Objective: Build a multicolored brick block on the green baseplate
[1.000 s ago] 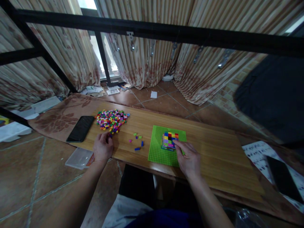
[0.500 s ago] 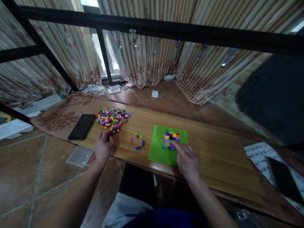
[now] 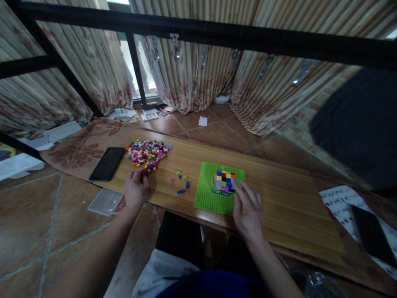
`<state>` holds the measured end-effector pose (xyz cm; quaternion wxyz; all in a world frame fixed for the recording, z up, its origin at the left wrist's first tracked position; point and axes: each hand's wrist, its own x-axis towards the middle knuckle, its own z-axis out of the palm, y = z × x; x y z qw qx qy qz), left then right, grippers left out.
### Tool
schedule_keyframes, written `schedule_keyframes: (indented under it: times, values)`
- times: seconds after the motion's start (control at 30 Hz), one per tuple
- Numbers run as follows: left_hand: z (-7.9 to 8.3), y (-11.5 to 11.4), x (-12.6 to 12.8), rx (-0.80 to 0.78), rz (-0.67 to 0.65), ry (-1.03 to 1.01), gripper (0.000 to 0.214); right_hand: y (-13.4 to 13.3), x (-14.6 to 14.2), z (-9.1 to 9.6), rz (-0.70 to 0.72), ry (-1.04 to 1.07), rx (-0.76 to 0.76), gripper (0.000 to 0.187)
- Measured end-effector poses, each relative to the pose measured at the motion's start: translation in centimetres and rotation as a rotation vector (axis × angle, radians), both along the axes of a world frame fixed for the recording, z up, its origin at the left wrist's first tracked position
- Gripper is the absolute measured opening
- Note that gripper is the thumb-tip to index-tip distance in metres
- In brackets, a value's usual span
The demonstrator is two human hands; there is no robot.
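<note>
A small block built from many-coloured toy bricks (image 3: 223,182) stands on a green studded baseplate (image 3: 206,198). My right hand (image 3: 249,209) is at the block's right side, its index fingertip on or beside the top right edge; the fingers are stretched out and apart, with no brick visible in them. My left hand (image 3: 136,190) rests on the table by the near edge of a heap of loose bricks (image 3: 147,153). Its fingers are curled, and a dark purple bit shows by the fingertips; whether they grip it is unclear. Between the hands lie several loose bricks, including a blue brick (image 3: 180,192).
A black phone (image 3: 107,164) lies left of the heap on the wooden table (image 3: 285,198). Below the table's left edge is a clear plastic box (image 3: 104,202). At right, a second phone (image 3: 372,234) lies on a printed sheet (image 3: 339,203). A black metal bar (image 3: 211,35) crosses above.
My right hand has shifted right, its index finger moving from the block's near top corner to its right side. My left hand stays by the heap.
</note>
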<state>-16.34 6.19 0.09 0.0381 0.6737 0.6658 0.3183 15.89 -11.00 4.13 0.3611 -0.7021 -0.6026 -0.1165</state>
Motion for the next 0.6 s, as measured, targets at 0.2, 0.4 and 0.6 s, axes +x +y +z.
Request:
schedule_keyframes:
  times: [0.2,0.4,0.6]
  values:
    - [-0.1,0.0,0.0,-0.005,0.007,-0.005,0.033,0.3,-0.6,-1.1,-0.003,-0.04,-0.033,0.034]
    - [0.2,-0.1,0.2,-0.008,0.01,-0.007,0.033,0.1,-0.7,-1.3,-0.039,-0.12,-0.047,0.034]
    - [0.4,-0.2,0.3,-0.009,0.003,-0.006,0.034,0.3,-0.6,-0.3,-0.077,-0.268,-0.098,0.027]
